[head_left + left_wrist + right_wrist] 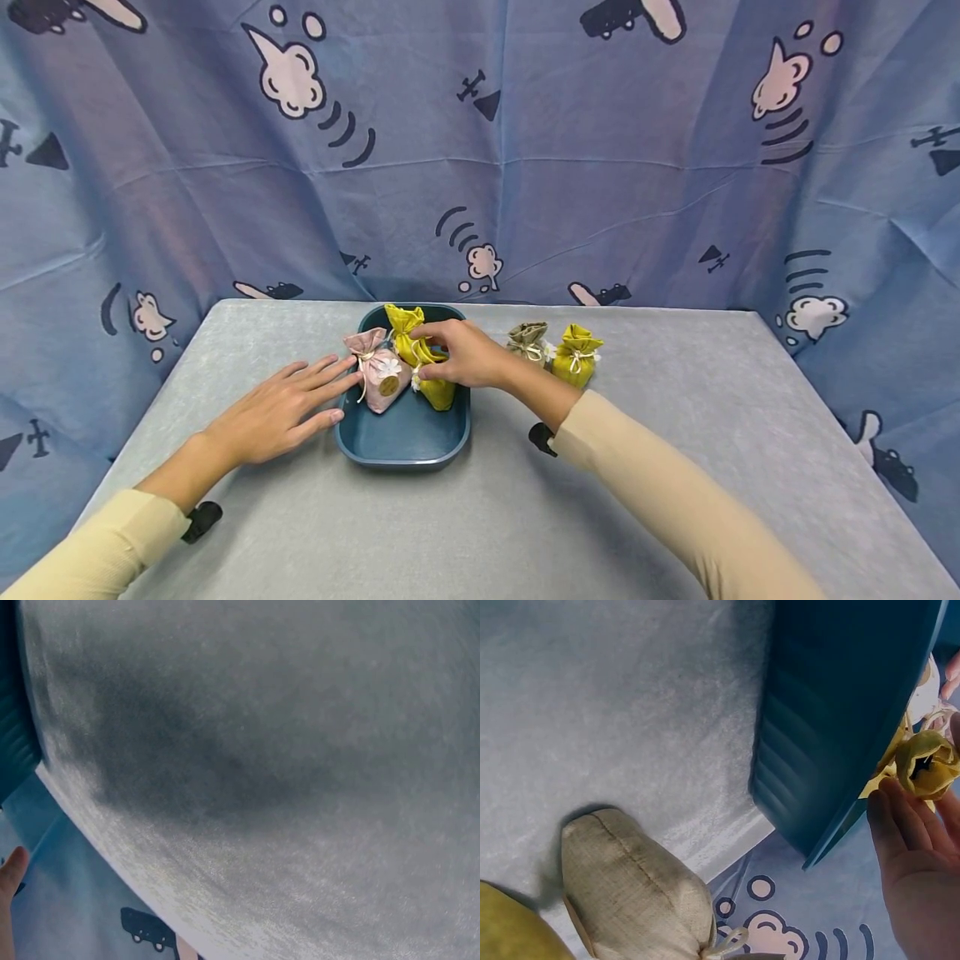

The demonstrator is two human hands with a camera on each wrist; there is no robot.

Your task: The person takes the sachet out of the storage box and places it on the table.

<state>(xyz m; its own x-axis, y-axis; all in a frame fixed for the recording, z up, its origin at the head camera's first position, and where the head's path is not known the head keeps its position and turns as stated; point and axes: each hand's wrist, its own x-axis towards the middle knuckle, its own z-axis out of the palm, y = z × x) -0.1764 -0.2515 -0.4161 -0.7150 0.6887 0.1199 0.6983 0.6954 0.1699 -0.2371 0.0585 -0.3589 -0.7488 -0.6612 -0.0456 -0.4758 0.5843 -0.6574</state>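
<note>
A blue tray (405,454) stands on the table, and its ribbed side (832,727) fills much of the right wrist view. My right hand (472,354) reaches over its right rim and pinches a yellow drawstring pouch (438,394) near the gathered top (928,761). Behind that, a second yellow pouch (402,319) leans in the tray. Beside them a pink pouch (380,387) with a white flower and round tag lies against the left wall. My left hand (281,408) has its fingers stretched out at the tray's left rim; whether they touch it is unclear.
Right of the tray stand a grey-beige pouch (527,340) and another yellow pouch (577,354), side by side near the back of the grey-covered table (675,400). A blue patterned curtain (562,167) hangs behind and around the table.
</note>
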